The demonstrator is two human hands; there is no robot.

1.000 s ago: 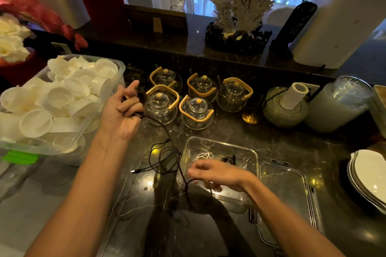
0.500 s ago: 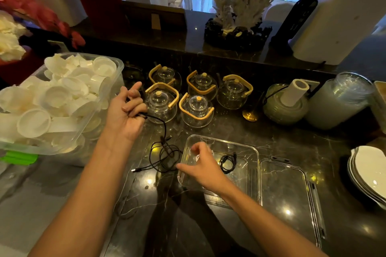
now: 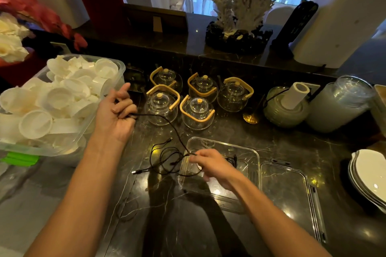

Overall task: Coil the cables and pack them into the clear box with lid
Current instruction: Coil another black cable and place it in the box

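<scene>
Two hands work one limp black cable (image 3: 167, 125): left hand (image 3: 117, 117) grips its end, right hand (image 3: 211, 165) pinches mid-length above the clear box (image 3: 253, 153)

1. Bare dark counter (image 3: 171, 225) lies open in front, between the two forearms
2. Five glass teapots (image 3: 196, 112) stand close together behind the clear box (image 3: 253, 152), blocking the way to the back
3. The bin of white cups (image 3: 54, 102) closes the left side
4. The lid (image 3: 286, 194) lies just right of the box, stacked plates (image 3: 367, 173) further right
5. Loose black cable (image 3: 165, 160) lies left of the box
</scene>
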